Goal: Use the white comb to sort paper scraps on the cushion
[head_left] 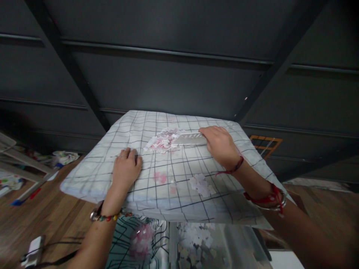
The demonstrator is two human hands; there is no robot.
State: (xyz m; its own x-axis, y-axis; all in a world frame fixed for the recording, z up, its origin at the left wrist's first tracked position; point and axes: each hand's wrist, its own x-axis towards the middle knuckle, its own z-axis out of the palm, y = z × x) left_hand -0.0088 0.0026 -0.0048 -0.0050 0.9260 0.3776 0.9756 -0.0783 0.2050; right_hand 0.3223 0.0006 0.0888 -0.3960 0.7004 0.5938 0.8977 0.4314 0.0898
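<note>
My left hand (126,168) lies flat on the white checked cloth (98,164), fingers slightly apart and holding nothing. With its fingers wrapped round one end, my right hand (221,145) grips a flat white slotted plastic piece (189,138); its exact kind I cannot tell. The free end of that piece touches a heap of white and pink paper scraps (162,140) in the middle of the cloth. Nearer to me lies a smaller cluster of white scraps (201,185). Pink patches (159,177) show on the cloth to its left.
Below the near edge stand a clear bin (244,246) with pale scraps and a checked-lined container (120,239) holding a pink bundle (142,241). A dark panelled wall (168,82) rises behind. A power strip (34,250) lies on the wooden floor (60,213) at left.
</note>
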